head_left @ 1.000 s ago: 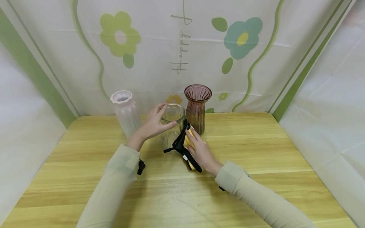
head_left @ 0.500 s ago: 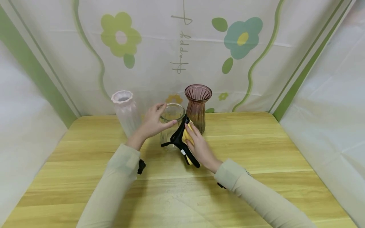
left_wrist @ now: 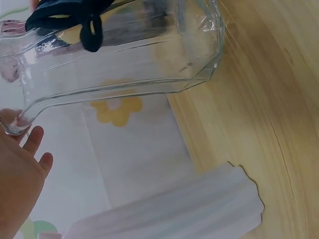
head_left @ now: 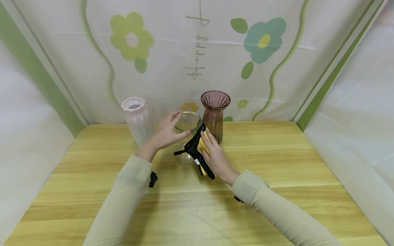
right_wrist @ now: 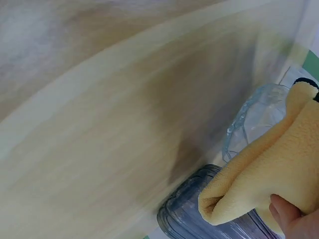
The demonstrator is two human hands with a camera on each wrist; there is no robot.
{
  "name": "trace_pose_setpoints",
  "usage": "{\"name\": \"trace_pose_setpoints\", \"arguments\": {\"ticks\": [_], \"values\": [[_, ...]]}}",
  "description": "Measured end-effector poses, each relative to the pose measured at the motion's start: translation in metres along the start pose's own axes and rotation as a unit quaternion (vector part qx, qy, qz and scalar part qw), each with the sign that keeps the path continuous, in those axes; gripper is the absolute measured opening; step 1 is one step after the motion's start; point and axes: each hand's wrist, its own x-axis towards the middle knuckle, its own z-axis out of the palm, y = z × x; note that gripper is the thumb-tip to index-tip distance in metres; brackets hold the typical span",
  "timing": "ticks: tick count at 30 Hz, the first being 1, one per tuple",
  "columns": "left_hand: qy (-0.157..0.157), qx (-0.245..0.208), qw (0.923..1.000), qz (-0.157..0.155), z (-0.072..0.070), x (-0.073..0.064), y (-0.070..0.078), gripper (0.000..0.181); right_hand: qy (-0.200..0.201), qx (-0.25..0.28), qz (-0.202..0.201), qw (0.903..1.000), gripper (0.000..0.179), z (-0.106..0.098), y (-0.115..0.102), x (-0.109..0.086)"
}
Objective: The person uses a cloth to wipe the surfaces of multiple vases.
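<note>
Near the middle of the table stands a clear glass vase (head_left: 188,130), wide-mouthed and angular in the body. My left hand (head_left: 167,132) grips it at the rim, thumb on the near side and fingers around the far left side. My right hand (head_left: 217,160) holds a yellow fleecy cloth (right_wrist: 264,172) with black edging, a black loop and a small white tag, against the vase's right side. In the head view the black part of the cloth overlaps the glass. In the left wrist view, the vase (left_wrist: 65,79) shows the cloth's dark edge through and above it.
A pinkish-white fluted vase (head_left: 137,121) stands left of the clear one, behind my left wrist. Close behind the cloth on the right is a purple-to-brown ribbed glass vase (head_left: 213,121). A flower-printed curtain (head_left: 166,68) hangs behind the wooden table (head_left: 277,153).
My right hand and the cloth have moved slightly up the side of the clear vase. My left hand stays at the rim.
</note>
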Motion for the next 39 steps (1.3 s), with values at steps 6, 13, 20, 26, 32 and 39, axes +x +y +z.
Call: {"name": "trace_pose_setpoints", "arguments": {"ticks": [6,13,20,26,32,39], "values": [[0.005,-0.005,1.0000,0.003,0.001,0.001,0.000,0.089,-0.034,-0.014,0.020,0.9991,0.061,0.004,0.007,-0.008],[0.020,-0.023,0.9995,-0.011,0.003,0.001,0.002,0.091,-0.069,-0.035,0.038,0.9963,0.062,0.007,0.014,-0.017],[0.032,-0.013,0.9994,-0.010,0.002,0.001,0.003,0.088,-0.053,-0.020,0.024,0.9981,0.062,0.003,0.010,-0.012],[0.024,-0.015,0.9995,-0.011,-0.002,-0.001,0.003,0.087,0.000,0.008,-0.008,0.9999,0.062,-0.002,0.000,0.001],[0.002,-0.009,0.9999,-0.008,-0.001,0.000,0.001,0.089,0.013,0.008,0.000,0.9999,0.063,-0.003,-0.004,0.004],[0.002,-0.016,0.9999,-0.001,0.000,-0.001,0.002,0.089,-0.016,-0.007,0.011,0.9998,0.062,0.000,0.000,-0.002]]}}
